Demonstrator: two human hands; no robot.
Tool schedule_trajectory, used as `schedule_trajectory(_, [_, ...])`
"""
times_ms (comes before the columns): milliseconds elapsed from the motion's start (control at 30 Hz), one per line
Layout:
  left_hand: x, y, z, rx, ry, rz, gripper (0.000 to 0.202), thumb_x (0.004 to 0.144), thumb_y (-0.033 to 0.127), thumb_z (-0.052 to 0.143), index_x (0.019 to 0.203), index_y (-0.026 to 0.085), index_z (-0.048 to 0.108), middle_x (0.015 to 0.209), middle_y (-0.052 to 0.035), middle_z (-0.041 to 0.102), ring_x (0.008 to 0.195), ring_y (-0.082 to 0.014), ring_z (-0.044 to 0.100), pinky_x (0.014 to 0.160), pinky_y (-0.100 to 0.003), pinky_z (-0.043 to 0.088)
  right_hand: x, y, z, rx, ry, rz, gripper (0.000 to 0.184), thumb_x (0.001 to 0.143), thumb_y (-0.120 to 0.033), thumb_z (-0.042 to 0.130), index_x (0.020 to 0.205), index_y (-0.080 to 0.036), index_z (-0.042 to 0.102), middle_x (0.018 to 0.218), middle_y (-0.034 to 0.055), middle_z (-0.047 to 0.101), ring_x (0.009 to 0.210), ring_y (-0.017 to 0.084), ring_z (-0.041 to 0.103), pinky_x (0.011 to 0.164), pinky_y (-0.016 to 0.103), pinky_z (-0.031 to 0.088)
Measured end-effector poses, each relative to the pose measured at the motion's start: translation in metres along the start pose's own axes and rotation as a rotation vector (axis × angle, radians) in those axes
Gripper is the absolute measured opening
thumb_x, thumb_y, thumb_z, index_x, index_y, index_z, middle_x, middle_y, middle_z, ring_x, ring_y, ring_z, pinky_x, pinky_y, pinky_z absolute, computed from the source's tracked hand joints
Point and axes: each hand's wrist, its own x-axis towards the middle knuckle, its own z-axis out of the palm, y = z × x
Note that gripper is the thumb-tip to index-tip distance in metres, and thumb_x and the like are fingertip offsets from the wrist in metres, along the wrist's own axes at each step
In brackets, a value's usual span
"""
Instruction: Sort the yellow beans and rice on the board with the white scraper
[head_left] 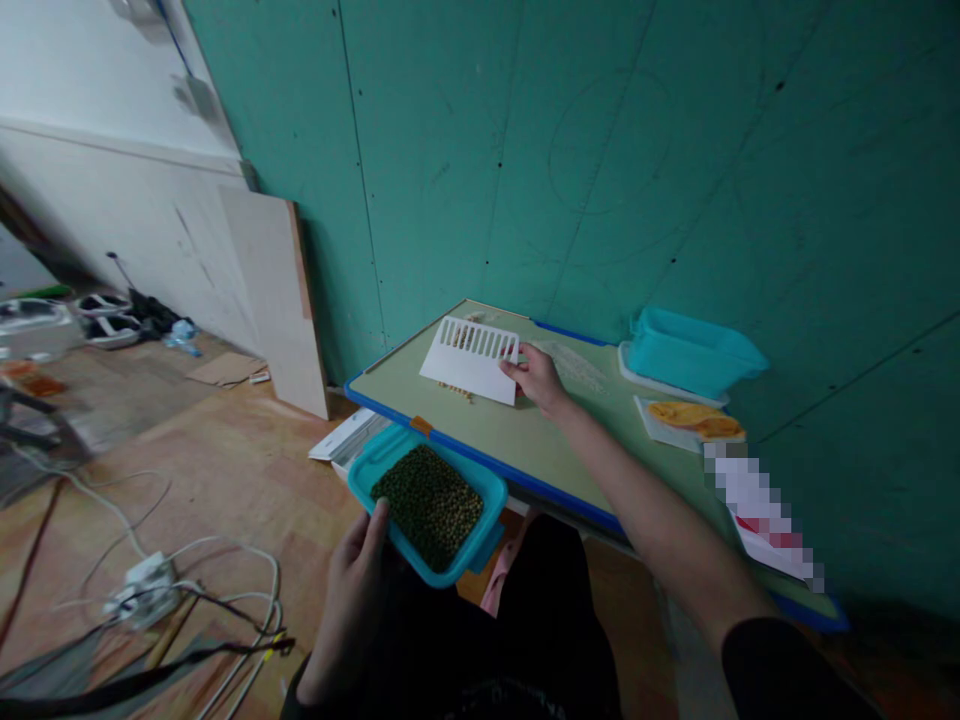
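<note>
Pinches slotted scraper (471, 372) in right hand (538, 378), nearer to pale kernels (461, 394), extending it lengthwise leftward over them; supports tub (489, 488) of beans (427, 505) in partly curled left hand (358, 555).

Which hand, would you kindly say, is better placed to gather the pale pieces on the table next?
Likely the right hand: it holds the white slotted sheet close to the pale pieces on the table. The left hand is busy holding the filled blue container.

Kinda dim, flat white wall (97, 80) brightest, flat green panelled wall (570, 170) murkier toward the right, edges soft and stretchy.
</note>
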Motion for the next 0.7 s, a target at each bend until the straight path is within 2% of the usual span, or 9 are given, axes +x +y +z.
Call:
schedule_trajectory(233, [-0.001, 0.006, 0.001, -0.010, 0.002, -0.060, 0.059, 0.049, 0.067, 0.086, 0.068, 0.014, 0.070, 0.052, 0.0028, 0.054, 0.051, -0.0127, 0.046, 0.044, -0.023, 0.040, -0.002, -0.003, 0.007, 0.030, -0.030, 0.021, 0.037, 0.074, -0.042, 0.077, 0.099, -0.020, 0.062, 0.072, 0.0028, 0.072, 0.065, 0.021, 0.071, 0.057, 0.032, 0.057])
schedule_trajectory(367, [0.002, 0.000, -0.002, 0.002, -0.003, -0.071, 0.059, 0.054, 0.067, 0.085, 0.074, 0.013, 0.072, 0.056, 0.0015, 0.058, 0.053, -0.0131, 0.049, 0.047, -0.023, 0.042, -0.003, -0.005, 0.009, 0.044, -0.049, 0.019, 0.042, 0.072, -0.046, 0.079, 0.100, -0.020, 0.062, 0.076, 0.0038, 0.073, 0.069, 0.022, 0.072, 0.059, 0.033, 0.059])
schedule_trajectory(567, [0.004, -0.008, -0.005, -0.067, -0.019, -0.068, 0.051, 0.061, 0.062, 0.084, 0.075, 0.015, 0.070, 0.052, 0.0047, 0.052, 0.047, -0.0110, 0.045, 0.042, -0.022, 0.036, -0.005, -0.007, 0.012, 0.059, -0.077, 0.056, 0.044, 0.072, -0.049, 0.079, 0.100, -0.021, 0.060, 0.073, 0.0024, 0.072, 0.065, 0.021, 0.071, 0.055, 0.031, 0.057])
schedule_trajectory(700, [0.008, -0.012, -0.010, -0.148, 0.011, -0.078, 0.050, 0.064, 0.057, 0.085, 0.089, 0.015, 0.074, 0.056, 0.0044, 0.056, 0.051, -0.0116, 0.048, 0.046, -0.021, 0.040, -0.007, -0.010, 0.014, 0.058, -0.100, 0.071, 0.039, 0.074, -0.047, 0.078, 0.099, -0.022, 0.059, 0.072, 0.0015, 0.071, 0.064, 0.021, 0.070, 0.054, 0.031, 0.057])
